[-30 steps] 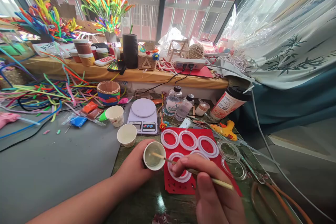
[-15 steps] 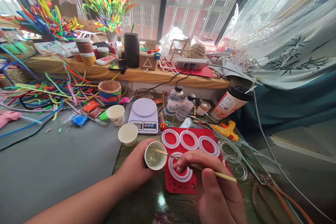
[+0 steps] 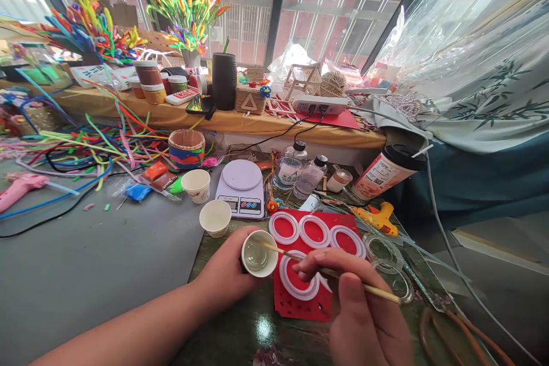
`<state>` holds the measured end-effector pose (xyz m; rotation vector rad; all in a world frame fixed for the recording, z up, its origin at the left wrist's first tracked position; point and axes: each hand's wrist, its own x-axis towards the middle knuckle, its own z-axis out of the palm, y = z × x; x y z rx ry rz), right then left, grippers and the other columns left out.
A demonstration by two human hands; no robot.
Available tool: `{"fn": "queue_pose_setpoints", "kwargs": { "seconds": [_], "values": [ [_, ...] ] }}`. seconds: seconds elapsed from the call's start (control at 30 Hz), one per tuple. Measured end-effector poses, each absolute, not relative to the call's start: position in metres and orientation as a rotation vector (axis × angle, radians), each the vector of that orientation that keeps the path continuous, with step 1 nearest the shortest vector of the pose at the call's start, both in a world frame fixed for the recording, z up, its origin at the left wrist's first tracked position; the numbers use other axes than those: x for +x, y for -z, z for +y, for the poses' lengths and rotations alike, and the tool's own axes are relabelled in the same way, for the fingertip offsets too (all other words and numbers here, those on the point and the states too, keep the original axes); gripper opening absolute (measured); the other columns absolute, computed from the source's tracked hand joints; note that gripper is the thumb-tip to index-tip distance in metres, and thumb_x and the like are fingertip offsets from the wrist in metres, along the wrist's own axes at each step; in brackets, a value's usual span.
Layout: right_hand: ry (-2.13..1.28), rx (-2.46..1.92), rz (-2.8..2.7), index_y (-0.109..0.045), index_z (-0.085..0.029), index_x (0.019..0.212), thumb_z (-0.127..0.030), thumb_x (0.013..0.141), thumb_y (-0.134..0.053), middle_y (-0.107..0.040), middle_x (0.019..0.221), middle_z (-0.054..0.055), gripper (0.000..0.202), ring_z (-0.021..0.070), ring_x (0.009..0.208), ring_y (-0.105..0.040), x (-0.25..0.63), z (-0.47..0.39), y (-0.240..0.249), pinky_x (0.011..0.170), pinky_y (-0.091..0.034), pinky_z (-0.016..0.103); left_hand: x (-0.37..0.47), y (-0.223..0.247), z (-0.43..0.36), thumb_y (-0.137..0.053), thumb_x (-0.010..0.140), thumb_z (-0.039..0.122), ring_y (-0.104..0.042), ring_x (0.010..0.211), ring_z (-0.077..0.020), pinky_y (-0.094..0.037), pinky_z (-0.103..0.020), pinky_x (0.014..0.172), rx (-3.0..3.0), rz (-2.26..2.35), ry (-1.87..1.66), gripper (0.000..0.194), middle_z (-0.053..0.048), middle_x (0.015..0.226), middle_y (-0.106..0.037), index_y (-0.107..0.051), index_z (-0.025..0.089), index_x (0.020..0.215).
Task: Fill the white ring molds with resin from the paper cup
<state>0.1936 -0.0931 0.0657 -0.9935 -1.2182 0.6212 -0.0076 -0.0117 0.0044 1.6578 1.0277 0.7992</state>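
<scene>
Head view: left hand (image 3: pixel 229 263) round a cup (image 3: pixel 271 263), right hand (image 3: pixel 364 303) with a stick (image 3: pixel 383 293)

The cup sits in the curl of the left hand, between the two hands and just left of the rings (image 3: pixel 302 293); whether its base touches the table (image 3: pixel 231 320) is hidden. The left hand is wrapped about the wall, most of its fingers out of sight. The right hand pinches the stick between thumb and forefinger, and the stick slants across to the left so that its far end lies inside the cup. A pale liquid (image 3: pixel 256 257) shows there; whether the tip is under its surface is hard to tell.

The step in hand looks like stirring. To do it well, the left grip should be firm enough to stop the cup turning, yet light enough not to squash the wall. The right hand would do best with slow, low circles that sweep the bottom, since fast strokes could whip in bubbles or slop liquid over the rim. A pinch nearer the cup would probably give finer control. A dripping tip could mark the rings, which lie on a red sheet (image 3: pixel 295 310) beneath and beyond the right hand. Past the left hand stand two more cups (image 3: pixel 215 218) and a scale (image 3: pixel 241 176), so its knuckles deserve a little room.
</scene>
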Motion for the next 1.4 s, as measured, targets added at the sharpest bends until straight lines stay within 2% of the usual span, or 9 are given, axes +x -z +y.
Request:
{"fn": "queue_pose_setpoints", "kwargs": {
  "seconds": [0.13, 0.27, 0.37, 0.5, 0.67, 0.8, 0.97, 1.27, 1.4],
  "values": [
    [-0.666, -0.993, -1.228, -0.085, -0.028, 0.116, -0.034, 0.123, -0.057, -0.081, 0.086, 0.002, 0.030, 0.0157, 0.077, -0.076, 0.195, -0.092, -0.066, 0.071, -0.065, 0.023, -0.008, -0.005, -0.011, -0.087, 0.082, 0.026, -0.079, 0.122, -0.0370, -0.063, -0.053, 0.111, 1.683, 1.018, -0.812, 0.051, -0.013, 0.132, -0.083, -0.075, 0.024, 0.131],
    [-0.622, -0.969, -1.277, -0.085, -0.028, 0.122, -0.035, 0.123, -0.058, -0.084, 0.098, 0.005, 0.029, 0.0173, 0.088, -0.079, 0.197, -0.093, -0.068, 0.079, -0.067, 0.025, -0.007, -0.006, -0.011, -0.086, 0.083, 0.026, -0.079, 0.121, -0.0366, -0.063, -0.052, 0.111, 1.725, 1.021, -0.807, 0.045, -0.012, 0.130, -0.084, -0.077, 0.025, 0.127],
    [-0.670, -0.932, -1.275, -0.084, -0.028, 0.119, -0.032, 0.124, -0.055, -0.081, 0.092, 0.002, 0.030, 0.0151, 0.080, -0.077, 0.198, -0.095, -0.068, 0.072, -0.065, 0.022, -0.006, -0.008, -0.011, -0.084, 0.082, 0.025, -0.079, 0.120, -0.0363, -0.064, -0.050, 0.108, 1.753, 1.018, -0.806, 0.040, -0.011, 0.128, -0.085, -0.079, 0.025, 0.122],
    [-0.578, -0.929, -1.246, -0.083, -0.028, 0.128, -0.034, 0.124, -0.056, -0.083, 0.099, 0.004, 0.028, 0.0165, 0.091, -0.079, 0.198, -0.095, -0.064, 0.083, -0.067, 0.025, -0.007, -0.009, -0.011, -0.085, 0.081, 0.024, -0.079, 0.124, -0.0370, -0.063, -0.051, 0.111, 1.750, 1.017, -0.812, 0.044, -0.012, 0.132, -0.085, -0.079, 0.025, 0.125],
    [-0.624, -0.884, -1.232, -0.083, -0.028, 0.128, -0.033, 0.124, -0.055, -0.080, 0.090, 0.002, 0.029, 0.0153, 0.080, -0.074, 0.197, -0.091, -0.060, 0.073, -0.065, 0.024, -0.008, -0.007, -0.011, -0.086, 0.079, 0.023, -0.081, 0.120, -0.0364, -0.065, -0.052, 0.109, 1.719, 1.024, -0.818, 0.048, -0.011, 0.129, -0.085, -0.078, 0.026, 0.126],
    [-0.579, -0.893, -1.209, -0.084, -0.028, 0.130, -0.036, 0.123, -0.059, -0.083, 0.099, 0.004, 0.027, 0.0174, 0.089, -0.077, 0.196, -0.092, -0.062, 0.081, -0.067, 0.028, -0.006, -0.010, -0.011, -0.087, 0.079, 0.026, -0.082, 0.116, -0.0357, -0.066, -0.052, 0.106, 1.668, 1.010, -0.825, 0.048, -0.011, 0.126, -0.085, -0.077, 0.024, 0.126],
    [-0.719, -0.838, -1.200, -0.084, -0.028, 0.127, -0.035, 0.124, -0.055, -0.078, 0.087, 0.002, 0.030, 0.0154, 0.077, -0.074, 0.199, -0.094, -0.061, 0.069, -0.066, 0.025, -0.004, -0.015, -0.011, -0.088, 0.079, 0.028, -0.083, 0.110, -0.0339, -0.068, -0.047, 0.099, 1.631, 0.964, -0.809, 0.045, -0.011, 0.122, -0.086, -0.077, 0.024, 0.122],
    [-0.684, -0.907, -1.174, -0.084, -0.030, 0.124, -0.036, 0.124, -0.054, -0.078, 0.085, 0.002, 0.031, 0.0153, 0.075, -0.074, 0.200, -0.089, -0.060, 0.067, -0.065, 0.024, -0.003, -0.015, -0.012, -0.086, 0.079, 0.024, -0.083, 0.112, -0.0347, -0.068, -0.047, 0.101, 1.696, 0.984, -0.833, 0.040, -0.010, 0.123, -0.087, -0.079, 0.025, 0.118],
    [-0.570, -0.930, -1.106, -0.085, -0.028, 0.124, -0.041, 0.122, -0.060, -0.082, 0.094, 0.004, 0.028, 0.0174, 0.085, -0.078, 0.198, -0.089, -0.063, 0.079, -0.068, 0.028, -0.006, -0.009, -0.011, -0.089, 0.079, 0.026, -0.082, 0.119, -0.0365, -0.066, -0.051, 0.108, 1.698, 1.018, -0.807, 0.048, -0.012, 0.129, -0.087, -0.079, 0.025, 0.126]
  ]
}}
